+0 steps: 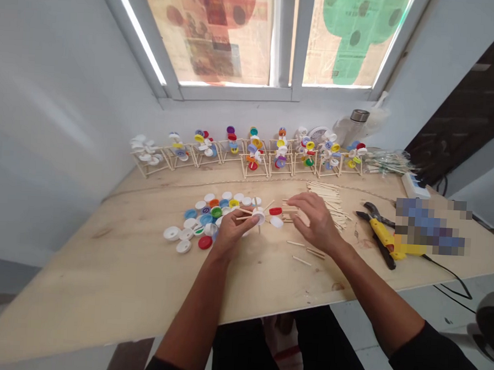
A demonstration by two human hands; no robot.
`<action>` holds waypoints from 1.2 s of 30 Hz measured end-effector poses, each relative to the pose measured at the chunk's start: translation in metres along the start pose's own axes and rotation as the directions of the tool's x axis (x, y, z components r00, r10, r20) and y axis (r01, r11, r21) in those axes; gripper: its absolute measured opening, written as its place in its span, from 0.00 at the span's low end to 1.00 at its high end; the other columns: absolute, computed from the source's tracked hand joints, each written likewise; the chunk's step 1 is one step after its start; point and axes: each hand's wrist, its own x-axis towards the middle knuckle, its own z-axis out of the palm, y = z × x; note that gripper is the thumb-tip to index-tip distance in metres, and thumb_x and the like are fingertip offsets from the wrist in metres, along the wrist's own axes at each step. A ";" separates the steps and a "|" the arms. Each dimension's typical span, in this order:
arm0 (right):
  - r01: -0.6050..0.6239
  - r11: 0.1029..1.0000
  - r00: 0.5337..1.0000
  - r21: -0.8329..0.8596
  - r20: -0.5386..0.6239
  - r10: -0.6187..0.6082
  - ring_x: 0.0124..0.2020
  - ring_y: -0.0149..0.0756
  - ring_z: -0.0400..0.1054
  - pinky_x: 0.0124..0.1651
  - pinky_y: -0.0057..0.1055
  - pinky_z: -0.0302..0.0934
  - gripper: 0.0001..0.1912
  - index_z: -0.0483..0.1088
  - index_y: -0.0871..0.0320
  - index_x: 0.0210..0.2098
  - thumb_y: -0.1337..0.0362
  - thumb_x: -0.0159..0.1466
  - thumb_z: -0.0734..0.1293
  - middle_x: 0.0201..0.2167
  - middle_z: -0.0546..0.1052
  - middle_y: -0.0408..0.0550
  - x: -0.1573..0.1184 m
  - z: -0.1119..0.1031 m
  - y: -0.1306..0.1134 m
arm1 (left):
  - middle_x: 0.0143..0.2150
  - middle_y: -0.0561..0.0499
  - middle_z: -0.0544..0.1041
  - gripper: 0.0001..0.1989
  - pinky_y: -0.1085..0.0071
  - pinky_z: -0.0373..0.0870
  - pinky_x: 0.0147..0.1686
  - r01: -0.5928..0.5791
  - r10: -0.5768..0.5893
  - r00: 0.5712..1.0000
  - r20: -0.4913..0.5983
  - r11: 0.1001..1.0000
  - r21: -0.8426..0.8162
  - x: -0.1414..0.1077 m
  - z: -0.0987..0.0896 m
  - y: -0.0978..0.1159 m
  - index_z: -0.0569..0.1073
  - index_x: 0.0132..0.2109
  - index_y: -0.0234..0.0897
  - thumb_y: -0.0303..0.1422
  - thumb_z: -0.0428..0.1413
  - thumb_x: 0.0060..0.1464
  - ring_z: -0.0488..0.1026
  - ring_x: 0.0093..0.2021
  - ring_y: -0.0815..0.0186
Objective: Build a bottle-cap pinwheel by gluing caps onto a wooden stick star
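My left hand [232, 231] pinches a white bottle cap [258, 216] from which several thin wooden sticks stick out like spokes. To the right of that cap, a red bottle cap [275, 211] and a white cap [276, 222] are close by; whether they are joined to it I cannot tell. My right hand [313, 219] hovers beside a bundle of wooden sticks [325, 195], its fingers apart and bent, with nothing visible in them. Loose bottle caps of many colours [206, 220] lie in a pile left of and behind my left hand.
Along the wall stands a row of stick frames holding cap wheels [255, 152]. At right lie black-handled pliers [378, 214] and a yellow glue gun [387, 239] with a cord. Behind them are a power strip [415, 185] and a clear bottle [358, 124].
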 end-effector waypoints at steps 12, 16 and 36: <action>-0.116 0.973 0.948 -0.201 0.269 0.168 0.42 0.44 0.66 0.42 0.39 0.56 0.08 0.72 0.56 0.40 0.66 0.60 0.65 0.38 0.76 0.51 0.017 0.046 0.003 | 0.31 0.53 0.78 0.17 0.67 0.71 0.41 -0.219 0.136 0.929 -0.344 0.952 -0.215 0.012 -0.017 0.007 0.73 0.33 0.35 0.37 0.67 0.34 0.75 0.32 0.68; -0.037 0.957 0.901 -0.286 0.405 0.156 0.45 0.43 0.64 0.44 0.38 0.53 0.12 0.71 0.54 0.45 0.64 0.62 0.64 0.41 0.75 0.52 0.036 0.072 -0.010 | 0.31 0.53 0.77 0.16 0.68 0.71 0.42 -0.248 0.129 0.898 -0.421 0.938 -0.243 0.012 -0.017 0.009 0.72 0.30 0.35 0.37 0.67 0.34 0.75 0.32 0.69; 0.032 0.922 0.822 -0.386 0.535 0.195 0.43 0.42 0.63 0.46 0.37 0.46 0.15 0.70 0.56 0.46 0.66 0.60 0.62 0.38 0.74 0.54 0.018 0.072 -0.030 | 0.28 0.53 0.77 0.19 0.70 0.69 0.37 -0.227 0.102 0.924 -0.369 0.923 -0.312 0.010 -0.011 0.009 0.74 0.32 0.33 0.36 0.68 0.31 0.74 0.30 0.69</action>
